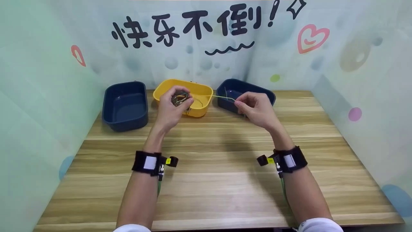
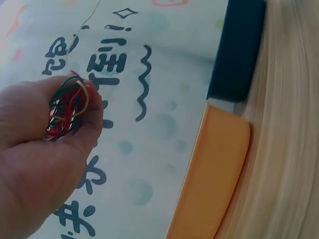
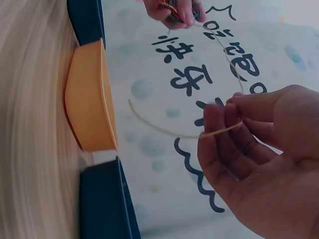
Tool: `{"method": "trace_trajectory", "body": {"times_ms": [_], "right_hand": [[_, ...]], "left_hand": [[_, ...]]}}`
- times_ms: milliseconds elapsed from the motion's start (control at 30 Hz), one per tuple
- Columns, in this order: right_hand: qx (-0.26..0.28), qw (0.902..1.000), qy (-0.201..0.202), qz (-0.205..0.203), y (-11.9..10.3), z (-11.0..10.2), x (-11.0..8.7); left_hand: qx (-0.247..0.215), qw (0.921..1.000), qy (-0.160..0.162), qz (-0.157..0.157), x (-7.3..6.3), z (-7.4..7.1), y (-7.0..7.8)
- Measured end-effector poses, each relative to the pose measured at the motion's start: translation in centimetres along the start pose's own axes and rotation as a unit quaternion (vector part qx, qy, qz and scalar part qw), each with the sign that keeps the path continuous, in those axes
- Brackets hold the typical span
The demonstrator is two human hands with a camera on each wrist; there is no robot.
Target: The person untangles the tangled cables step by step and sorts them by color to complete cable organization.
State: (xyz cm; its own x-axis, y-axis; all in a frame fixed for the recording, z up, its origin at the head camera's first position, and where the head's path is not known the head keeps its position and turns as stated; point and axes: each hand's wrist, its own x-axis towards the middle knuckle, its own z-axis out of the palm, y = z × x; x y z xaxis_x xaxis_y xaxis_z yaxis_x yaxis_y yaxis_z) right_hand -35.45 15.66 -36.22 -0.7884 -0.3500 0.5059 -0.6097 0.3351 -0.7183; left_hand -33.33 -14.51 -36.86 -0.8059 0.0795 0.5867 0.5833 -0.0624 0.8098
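My left hand [image 1: 170,111] grips a tangled bundle of thin wires [image 2: 67,109], with red, green and yellow strands showing between its curled fingers. Over to the right, my right hand [image 1: 259,110] pinches a single yellow wire [image 1: 223,97] between thumb and fingertips. In the right wrist view this yellow wire [image 3: 164,131] curves across the fingers, with a loose end pointing away, while another stretch runs back to the bundle in the left hand. Both hands are raised in front of the bins, the left one overlapping the yellow bin [image 1: 197,112] in the head view.
A dark blue bin [image 1: 128,125] stands at the left and another dark blue bin [image 1: 225,104] at the right of the yellow one, all along the back of the wooden table [image 1: 212,187]. A printed curtain [image 1: 199,32] hangs close behind them.
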Motion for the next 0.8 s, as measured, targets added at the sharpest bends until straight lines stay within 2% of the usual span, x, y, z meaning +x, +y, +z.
{"method": "trace_trajectory", "body": {"times_ms": [133, 267, 433, 567, 700, 800], "right_hand": [[-0.114, 0.9926, 0.018, -0.038, 0.2, -0.9, -0.1], [-0.147, 0.9877, 0.021, -0.05, 0.4, -1.7, -0.2], [-0.126, 0.9914, 0.035, -0.009, 0.4, -2.8, -0.4], [-0.093, 0.992, 0.075, 0.041, 0.5, -3.9, -0.5], [-0.024, 0.9889, 0.118, 0.087, 0.8, -4.8, -0.6], [0.028, 0.9844, 0.14, 0.102, 1.3, -5.1, -0.6]], "left_hand": [[0.019, 0.9987, -0.047, -0.002, -0.1, -0.7, 0.1], [0.048, 0.9968, -0.064, -0.004, -0.1, -1.1, 0.0], [0.046, 0.9978, -0.048, 0.004, -0.1, -1.5, -0.2], [0.04, 0.999, -0.02, -0.001, -0.1, -2.1, -0.2], [0.021, 0.9997, 0.002, -0.011, -0.1, -2.3, -0.3], [0.006, 0.9998, 0.006, -0.019, -0.1, -2.1, -0.3]]}}
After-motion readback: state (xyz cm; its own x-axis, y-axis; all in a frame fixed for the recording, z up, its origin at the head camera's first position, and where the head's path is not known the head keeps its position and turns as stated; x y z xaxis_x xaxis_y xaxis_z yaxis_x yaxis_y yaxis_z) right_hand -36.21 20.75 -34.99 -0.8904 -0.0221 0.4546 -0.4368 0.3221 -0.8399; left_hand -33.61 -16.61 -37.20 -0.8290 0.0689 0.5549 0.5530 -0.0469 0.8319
